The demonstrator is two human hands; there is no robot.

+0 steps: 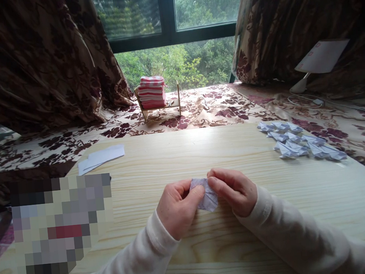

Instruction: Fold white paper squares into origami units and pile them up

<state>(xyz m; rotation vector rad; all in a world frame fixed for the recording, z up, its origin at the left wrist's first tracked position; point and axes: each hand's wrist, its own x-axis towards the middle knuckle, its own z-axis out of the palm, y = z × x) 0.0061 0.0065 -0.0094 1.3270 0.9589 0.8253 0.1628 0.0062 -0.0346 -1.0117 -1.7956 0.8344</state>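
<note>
Between my two hands, just above the wooden table [141, 244], is a small piece of folded white paper [209, 200] with crease lines across it. My left hand [180, 206] grips its left side, the thumb pressed flat on the front and the fingers behind. On the upper right edge my right hand [234, 190] pinches the paper between thumb and curled fingers. Several folded white paper shapes [289, 146] lie grouped at the table's far right. Flat white paper strips [103, 157] rest at the far left, overlapping.
A blurred-out object [65, 230] with a black cable lies on the left of the table. Behind the table, a small wooden rack [179, 98] holds stacked pink-and-white cloths [152, 92] on a flowered cover. A white lamp [321, 57] with a cord stands at the back right.
</note>
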